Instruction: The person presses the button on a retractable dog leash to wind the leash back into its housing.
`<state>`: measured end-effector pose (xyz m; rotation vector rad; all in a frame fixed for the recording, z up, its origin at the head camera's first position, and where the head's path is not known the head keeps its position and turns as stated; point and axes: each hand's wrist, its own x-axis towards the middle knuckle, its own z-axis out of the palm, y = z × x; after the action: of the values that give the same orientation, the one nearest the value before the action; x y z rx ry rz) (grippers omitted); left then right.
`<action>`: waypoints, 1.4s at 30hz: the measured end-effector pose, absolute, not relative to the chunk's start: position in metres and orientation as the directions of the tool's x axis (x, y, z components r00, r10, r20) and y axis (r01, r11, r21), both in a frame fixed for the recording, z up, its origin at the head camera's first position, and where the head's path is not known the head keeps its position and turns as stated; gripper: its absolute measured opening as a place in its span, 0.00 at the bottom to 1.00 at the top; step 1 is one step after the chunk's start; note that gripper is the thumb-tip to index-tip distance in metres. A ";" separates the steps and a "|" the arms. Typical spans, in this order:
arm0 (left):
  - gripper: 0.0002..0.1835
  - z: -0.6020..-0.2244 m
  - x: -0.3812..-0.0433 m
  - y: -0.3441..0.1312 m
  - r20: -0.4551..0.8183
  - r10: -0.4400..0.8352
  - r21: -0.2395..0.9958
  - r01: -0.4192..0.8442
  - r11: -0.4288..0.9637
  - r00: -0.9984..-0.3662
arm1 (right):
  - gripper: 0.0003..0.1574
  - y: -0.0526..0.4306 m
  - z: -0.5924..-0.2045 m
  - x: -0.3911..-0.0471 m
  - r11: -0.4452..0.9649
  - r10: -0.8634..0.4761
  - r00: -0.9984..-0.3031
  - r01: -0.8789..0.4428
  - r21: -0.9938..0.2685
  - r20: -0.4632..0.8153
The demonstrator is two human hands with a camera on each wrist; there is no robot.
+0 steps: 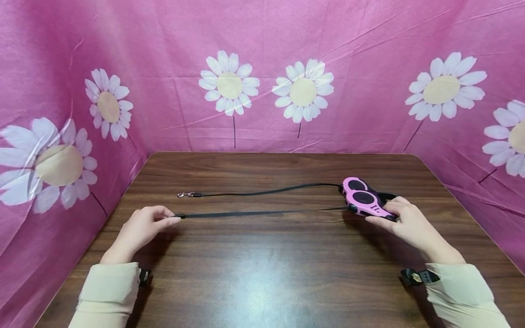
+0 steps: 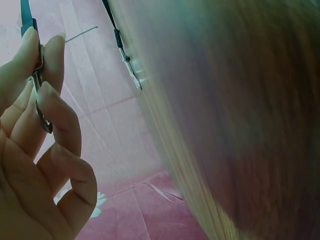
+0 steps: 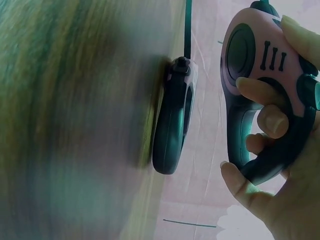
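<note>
Two pink-and-black retractable dog leashes are at the table's right, their straps drawn out leftward. My right hand (image 1: 412, 228) grips the nearer leash (image 1: 371, 208) by its looped handle, fingers through the loop in the right wrist view. Its black strap (image 1: 246, 213) runs taut to my left hand (image 1: 139, 230), which pinches the strap's end between thumb and forefinger. In the left wrist view its metal snap hook (image 2: 42, 107) hangs along my curled fingers. Behind it lies the other leash (image 3: 172, 120), flat on the table, its strap gently curved and ending in a metal snap hook (image 1: 186, 195).
The brown wood-grain table (image 1: 262, 273) has rounded far corners. Pink cloth (image 1: 172, 109) printed with white daisies hangs behind it and along both sides. A black band (image 1: 420, 276) with a small device circles my right wrist, and another (image 1: 144, 277) my left.
</note>
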<state>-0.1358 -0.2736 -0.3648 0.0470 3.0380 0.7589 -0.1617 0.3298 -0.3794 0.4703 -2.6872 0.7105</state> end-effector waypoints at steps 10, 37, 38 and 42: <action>0.16 -0.365 -0.139 -0.272 0.019 0.033 0.487 0.039 0.872 -0.999 | 0.16 0.326 -0.378 -0.163 0.811 -0.234 -0.896 -0.394 -0.433 0.377; 0.17 -0.363 -0.143 -0.262 0.012 0.011 0.601 0.016 0.799 -1.000 | 0.15 0.318 -0.376 -0.167 0.818 -0.236 -0.918 -0.365 -0.445 0.320; 0.17 -0.363 -0.143 -0.262 0.009 0.010 0.602 0.013 0.798 -1.000 | 0.15 0.318 -0.376 -0.167 0.816 -0.239 -0.917 -0.368 -0.446 0.319; 0.17 -0.363 -0.144 -0.259 -0.007 0.011 0.607 0.005 0.795 -1.000 | 0.15 0.316 -0.377 -0.168 0.812 -0.245 -0.918 -0.371 -0.450 0.313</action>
<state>-0.1442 -0.2594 -0.3628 0.0132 2.9669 1.0030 -0.1684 0.3162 -0.3773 0.4761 -2.7577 0.7575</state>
